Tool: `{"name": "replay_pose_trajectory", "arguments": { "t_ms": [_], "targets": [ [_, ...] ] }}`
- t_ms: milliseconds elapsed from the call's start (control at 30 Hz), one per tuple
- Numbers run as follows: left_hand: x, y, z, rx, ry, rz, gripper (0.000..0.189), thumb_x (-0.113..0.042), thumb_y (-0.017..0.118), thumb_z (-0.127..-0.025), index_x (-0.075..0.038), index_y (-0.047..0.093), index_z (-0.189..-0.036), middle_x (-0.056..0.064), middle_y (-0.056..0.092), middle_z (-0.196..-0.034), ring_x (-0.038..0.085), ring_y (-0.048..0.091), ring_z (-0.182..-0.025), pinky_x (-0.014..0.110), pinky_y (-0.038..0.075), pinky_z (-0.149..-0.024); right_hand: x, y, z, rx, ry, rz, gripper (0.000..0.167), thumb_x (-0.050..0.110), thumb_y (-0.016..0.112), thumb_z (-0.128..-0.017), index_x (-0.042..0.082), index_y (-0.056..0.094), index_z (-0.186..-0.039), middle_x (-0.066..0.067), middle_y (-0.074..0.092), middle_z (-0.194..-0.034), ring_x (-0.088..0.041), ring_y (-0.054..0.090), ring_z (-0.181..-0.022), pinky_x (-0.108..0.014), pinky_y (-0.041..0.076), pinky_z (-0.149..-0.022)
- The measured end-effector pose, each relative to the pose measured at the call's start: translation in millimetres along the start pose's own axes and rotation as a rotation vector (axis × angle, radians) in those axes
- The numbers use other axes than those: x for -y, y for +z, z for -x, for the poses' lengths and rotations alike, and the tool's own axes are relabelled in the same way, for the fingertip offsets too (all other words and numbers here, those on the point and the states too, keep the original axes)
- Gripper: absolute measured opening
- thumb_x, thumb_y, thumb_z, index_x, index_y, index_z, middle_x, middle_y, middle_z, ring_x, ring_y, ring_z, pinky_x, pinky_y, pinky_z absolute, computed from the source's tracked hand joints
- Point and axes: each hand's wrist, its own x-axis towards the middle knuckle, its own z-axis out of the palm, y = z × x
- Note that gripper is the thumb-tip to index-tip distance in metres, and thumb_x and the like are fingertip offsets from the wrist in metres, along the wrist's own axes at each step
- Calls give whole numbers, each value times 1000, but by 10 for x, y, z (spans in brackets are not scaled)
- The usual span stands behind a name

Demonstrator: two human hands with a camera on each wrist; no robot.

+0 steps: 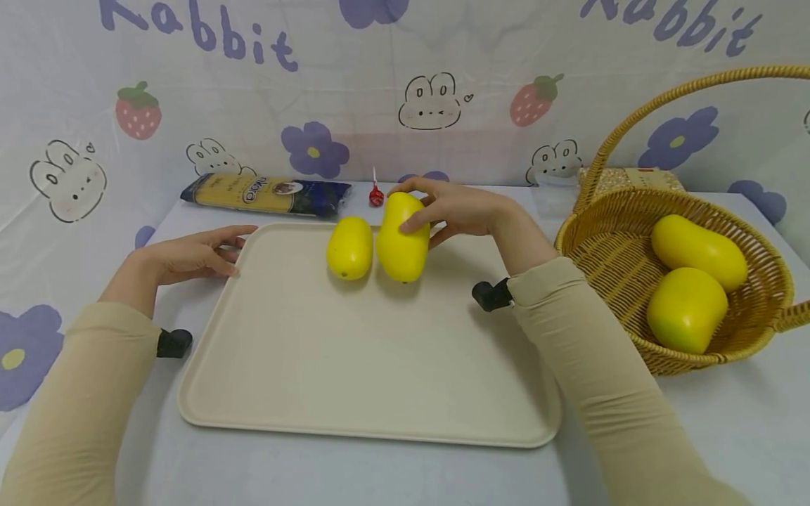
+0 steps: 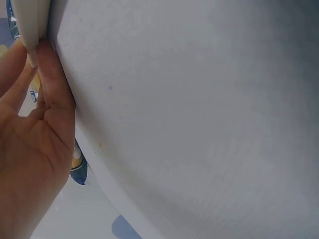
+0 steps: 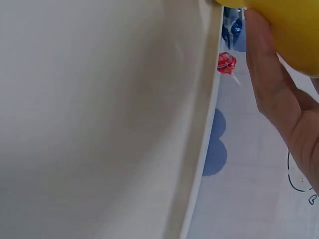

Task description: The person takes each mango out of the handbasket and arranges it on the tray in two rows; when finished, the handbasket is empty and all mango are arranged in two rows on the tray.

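Note:
My right hand (image 1: 465, 207) holds a yellow mango (image 1: 403, 256) over the back part of a beige tray (image 1: 354, 365), thumb on its near side. In the right wrist view the fingers (image 3: 264, 64) lie along the mango's yellow side (image 3: 301, 35). Just to its left, a second mango (image 1: 349, 247) lies on the tray. At the tray's back left corner is my left hand (image 1: 196, 254). The left wrist view shows its thumb and fingers pinching the tray's edge (image 2: 34, 25).
On the right stands a wicker basket (image 1: 598, 281) with a tall handle, holding two mangoes (image 1: 686, 309). Behind the tray lie a pasta packet (image 1: 266, 195) and a red lollipop (image 1: 376, 197). A pack of pale grains (image 1: 633, 180) sits behind the basket, near the printed backdrop cloth (image 1: 380, 77).

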Motion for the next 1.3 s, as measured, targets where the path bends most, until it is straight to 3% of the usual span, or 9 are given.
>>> {"name": "replay_pose_trajectory", "arguments": {
  "t_ms": [467, 733, 967, 1300],
  "targets": [
    [7, 11, -19, -2, -5, -2, 92, -9, 65, -89, -22, 8, -160, 13, 19, -154, 14, 44, -123, 38, 37, -107, -89, 18, -66, -43, 139, -39, 68, 20, 65, -92, 25, 32, -151, -10, 42, -144, -34, 56, -120, -48, 52, -100],
    [-2, 4, -10, -6, -14, 4, 93, -10, 67, -87, -23, 10, -160, 13, 18, -155, 14, 45, -121, 33, 39, -105, -157, 8, -96, -37, 181, -70, 67, 21, 65, -92, 26, 31, -149, -11, 42, -143, -32, 53, -122, -47, 51, -101],
    [-4, 5, -8, 1, -7, 1, 93, -10, 67, -88, -23, 9, -160, 13, 18, -155, 12, 46, -120, 29, 41, -102, -218, -2, -133, -22, 186, -48, 63, 24, 65, -92, 25, 33, -146, -12, 46, -141, -32, 54, -118, -45, 53, -98],
    [-10, 14, -17, 2, -8, -6, 92, -9, 65, -89, -24, 8, -160, 14, 15, -157, 15, 45, -124, 35, 40, -105, -206, 9, -128, -37, 189, -18, 62, 27, 63, -95, 24, 35, -150, -10, 48, -142, -30, 55, -118, -44, 52, -100]
  ]
}}
